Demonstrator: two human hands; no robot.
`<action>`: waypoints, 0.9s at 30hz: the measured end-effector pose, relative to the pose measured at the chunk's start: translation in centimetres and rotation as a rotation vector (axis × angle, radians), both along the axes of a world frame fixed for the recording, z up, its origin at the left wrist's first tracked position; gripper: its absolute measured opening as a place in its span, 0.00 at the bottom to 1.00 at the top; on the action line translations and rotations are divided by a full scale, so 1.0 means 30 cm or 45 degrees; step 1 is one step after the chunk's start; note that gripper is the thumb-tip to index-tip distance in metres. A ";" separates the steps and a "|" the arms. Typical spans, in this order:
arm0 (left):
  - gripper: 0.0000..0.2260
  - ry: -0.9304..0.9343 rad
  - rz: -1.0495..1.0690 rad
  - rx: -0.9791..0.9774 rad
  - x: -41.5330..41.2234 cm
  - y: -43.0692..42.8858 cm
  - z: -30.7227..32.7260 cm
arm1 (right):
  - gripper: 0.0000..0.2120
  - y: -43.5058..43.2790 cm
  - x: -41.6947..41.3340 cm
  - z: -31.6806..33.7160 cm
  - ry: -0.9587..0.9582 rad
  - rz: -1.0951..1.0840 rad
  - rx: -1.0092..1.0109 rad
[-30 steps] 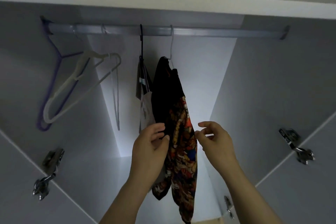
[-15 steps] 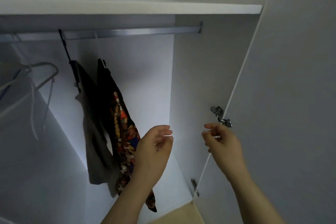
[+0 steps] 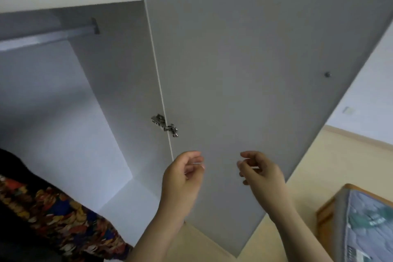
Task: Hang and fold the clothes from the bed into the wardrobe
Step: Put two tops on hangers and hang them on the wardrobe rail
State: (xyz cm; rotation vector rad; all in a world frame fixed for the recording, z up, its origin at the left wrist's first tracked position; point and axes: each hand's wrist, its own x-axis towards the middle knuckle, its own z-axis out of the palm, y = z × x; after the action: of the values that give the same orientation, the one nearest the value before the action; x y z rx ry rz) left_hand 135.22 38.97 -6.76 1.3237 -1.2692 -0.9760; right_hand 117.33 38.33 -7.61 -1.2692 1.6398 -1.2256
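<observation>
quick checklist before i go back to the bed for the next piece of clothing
1. Left hand free: ok, fingers loosely curled, holding nothing.
2. Right hand free: ok, also holding nothing.
3. Patterned garment inside the wardrobe: ok, though its hanger is out of view.
4. Wardrobe door open for the return trip: ok, swung wide on its hinge.
5. Room left on the rail: ok, the visible end is bare.
6. Clothes remaining on the bed: cannot tell, only a corner shows.

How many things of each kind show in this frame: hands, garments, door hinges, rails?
Hands: 2, left hand and right hand, both empty
Garments: 1, patterned garment
Door hinges: 1, hinge
Rails: 1, rail
Total: 5
</observation>
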 end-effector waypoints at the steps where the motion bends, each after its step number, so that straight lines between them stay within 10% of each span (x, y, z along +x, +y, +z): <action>1: 0.11 0.005 -0.057 -0.002 -0.015 -0.006 -0.004 | 0.06 0.025 -0.018 -0.007 0.005 -0.064 0.011; 27: 0.09 0.094 -1.075 -0.073 -0.929 0.214 0.008 | 0.08 0.672 -0.728 0.029 -0.085 -1.079 -0.075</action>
State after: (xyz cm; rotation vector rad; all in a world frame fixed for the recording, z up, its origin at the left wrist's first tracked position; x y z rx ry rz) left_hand 107.35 45.39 -6.53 0.6699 -1.8246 -1.5212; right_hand 95.49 58.50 -6.74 -0.5255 2.1862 -1.7761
